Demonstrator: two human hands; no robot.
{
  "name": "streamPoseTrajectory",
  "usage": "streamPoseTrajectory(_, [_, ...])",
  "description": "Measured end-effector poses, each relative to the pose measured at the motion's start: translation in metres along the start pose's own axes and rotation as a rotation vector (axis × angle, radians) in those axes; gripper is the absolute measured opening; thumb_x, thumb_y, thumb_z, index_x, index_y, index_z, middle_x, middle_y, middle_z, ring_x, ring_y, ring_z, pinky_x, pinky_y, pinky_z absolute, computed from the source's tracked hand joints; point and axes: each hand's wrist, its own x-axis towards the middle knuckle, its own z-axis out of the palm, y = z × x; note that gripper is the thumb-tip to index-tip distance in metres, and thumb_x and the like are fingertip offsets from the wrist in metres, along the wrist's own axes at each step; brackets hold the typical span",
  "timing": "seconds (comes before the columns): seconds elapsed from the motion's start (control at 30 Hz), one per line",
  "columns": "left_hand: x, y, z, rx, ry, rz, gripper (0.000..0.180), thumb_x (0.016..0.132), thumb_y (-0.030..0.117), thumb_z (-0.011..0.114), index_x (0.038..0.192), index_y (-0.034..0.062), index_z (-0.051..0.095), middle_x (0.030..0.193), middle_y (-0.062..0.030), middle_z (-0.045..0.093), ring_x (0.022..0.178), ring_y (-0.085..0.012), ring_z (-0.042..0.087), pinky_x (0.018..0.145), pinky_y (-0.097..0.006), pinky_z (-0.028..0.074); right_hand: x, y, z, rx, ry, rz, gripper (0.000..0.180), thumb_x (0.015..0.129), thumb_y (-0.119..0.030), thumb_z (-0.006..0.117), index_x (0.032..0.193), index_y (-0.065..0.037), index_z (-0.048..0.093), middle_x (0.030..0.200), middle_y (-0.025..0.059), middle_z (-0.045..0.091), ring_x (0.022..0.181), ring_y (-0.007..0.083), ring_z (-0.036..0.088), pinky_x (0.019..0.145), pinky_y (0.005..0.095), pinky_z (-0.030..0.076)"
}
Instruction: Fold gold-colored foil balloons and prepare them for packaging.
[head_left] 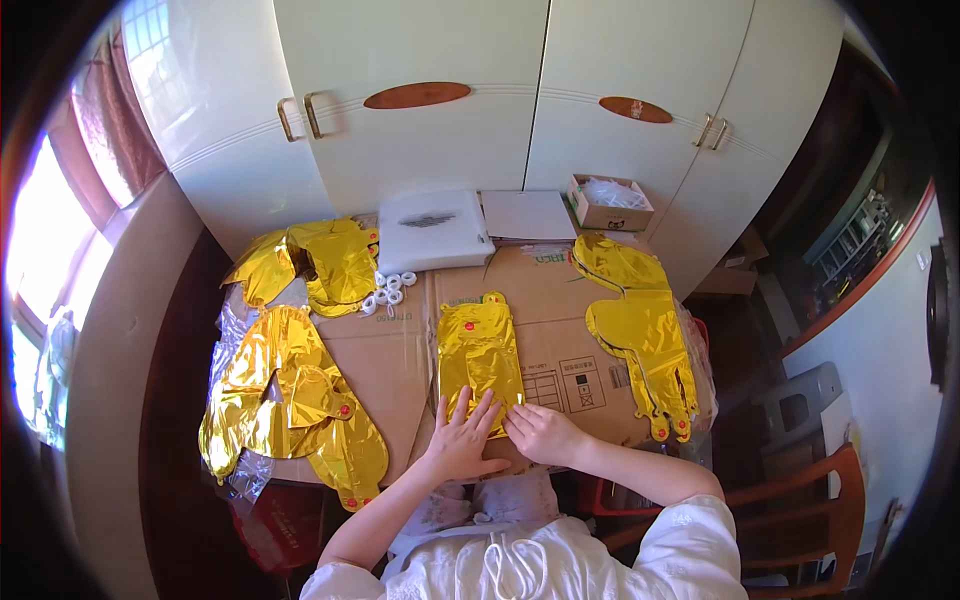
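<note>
A folded gold foil balloon [479, 352] lies flat in the middle of the counter [400, 370], which is covered with flattened brown cardboard. The left hand [462, 440] rests at the balloon's lower edge with its fingers spread and laid flat, the fingertips pressing on the foil. The right hand [541, 432] sits just beside it, touching the balloon's lower right corner with fingers held together and extended (whether it pinches the foil or only presses it cannot be told). To the left lies a heap of crumpled gold foil balloons [285, 400], with a second heap [315, 262] behind it. A stack of flat gold balloons [640, 325] lies on the right. Small white rings [388, 290] sit near the back, beside a white plastic packet [432, 230] and a small open cardboard box [608, 203]. White cupboard doors [440, 110] stand behind.
</note>
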Motion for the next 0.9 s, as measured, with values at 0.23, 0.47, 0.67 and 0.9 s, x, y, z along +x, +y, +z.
streamPoseTrajectory(0.23, [0.001,-0.010,-0.019,-0.094,-0.012,0.059,0.083,0.080,0.055,0.065,0.143,0.0066,0.040,0.155,-0.0154,0.028,0.144,-0.0419,0.022,0.114,-0.059,0.018,0.003,0.009,0.002,0.240,0.085,0.124,0.014,0.078,-0.015,0.061,0.081,-0.002,0.065,0.084,0.0129,0.071,0.080,0.0241,0.071,0.074,0.0350,0.058])
streamPoseTrajectory(0.47, [-0.009,-0.065,-0.036,-0.218,0.121,0.221,0.045,0.078,0.019,0.073,0.122,0.0163,0.063,0.140,-0.0064,0.053,0.136,-0.0305,0.042,0.112,-0.050,0.031,0.006,0.026,-0.008,0.464,0.002,0.321,0.007,0.078,-0.014,0.064,0.080,-0.009,0.068,0.063,0.0086,0.064,0.062,0.0263,0.067,0.056,0.0387,0.054])
streamPoseTrajectory(0.67, [-0.004,-0.081,-0.026,-0.217,0.174,0.326,0.041,0.078,0.010,0.069,0.118,0.0158,0.067,0.133,-0.0020,0.060,0.132,-0.0263,0.048,0.111,-0.049,0.034,0.011,0.028,-0.016,0.547,0.053,0.281,0.008,0.078,-0.014,0.063,0.082,-0.009,0.069,0.069,0.0097,0.066,0.068,0.0272,0.068,0.064,0.0388,0.056])
streamPoseTrajectory(0.9, [-0.006,-0.084,-0.019,-0.431,0.132,0.193,0.039,0.078,0.000,0.063,0.115,0.0116,0.069,0.116,-0.0031,0.069,0.118,-0.0260,0.060,0.107,-0.043,0.043,-0.003,0.041,-0.011,0.755,0.093,0.226,0.038,0.084,-0.030,0.070,0.116,-0.010,0.066,0.118,0.0082,0.066,0.116,0.0238,0.060,0.106,0.0449,0.042])
